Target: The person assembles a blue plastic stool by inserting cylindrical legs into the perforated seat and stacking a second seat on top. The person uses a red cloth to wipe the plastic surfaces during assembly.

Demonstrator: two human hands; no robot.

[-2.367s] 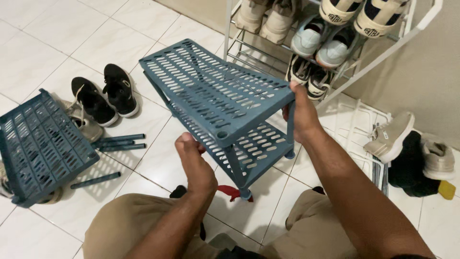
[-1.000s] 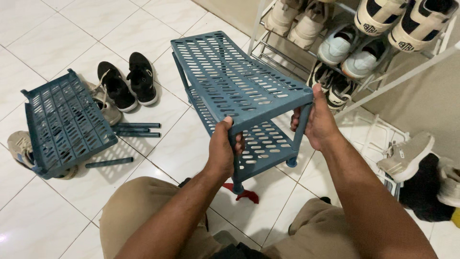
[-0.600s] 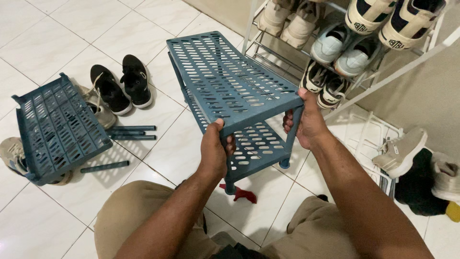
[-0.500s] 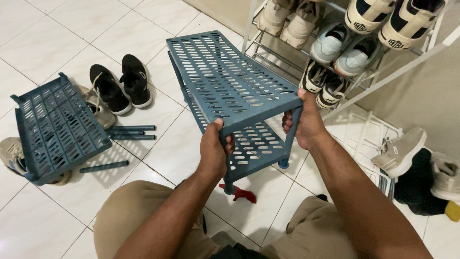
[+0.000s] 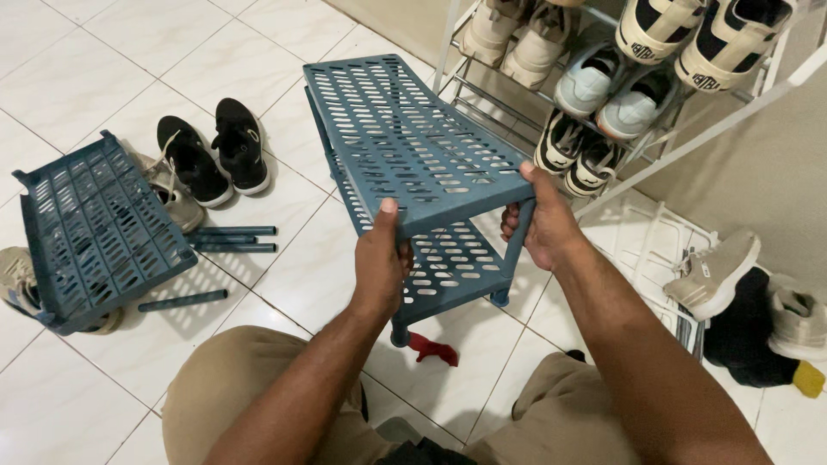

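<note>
- Left hand (image 5: 379, 267) clenched on the near-left corner post of the blue two-tier rack (image 5: 413, 146), thumb up on the top shelf edge.
- Right hand (image 5: 538, 228) clenched on the near-right corner post, thumb on the top corner.
- I saw the rack upright over the white tile floor (image 5: 77, 77), just in front of the knees; can't tell if all its feet touched down.
- Red scrap (image 5: 433, 349) lay under the rack's near edge.
- Spare blue shelf panel (image 5: 95, 228) lay well left of the rack, loose blue tubes (image 5: 228, 238) between them.
- Black shoes (image 5: 211, 155) sat left of the rack; white metal shoe rack (image 5: 603, 95) stood just behind it.
</note>
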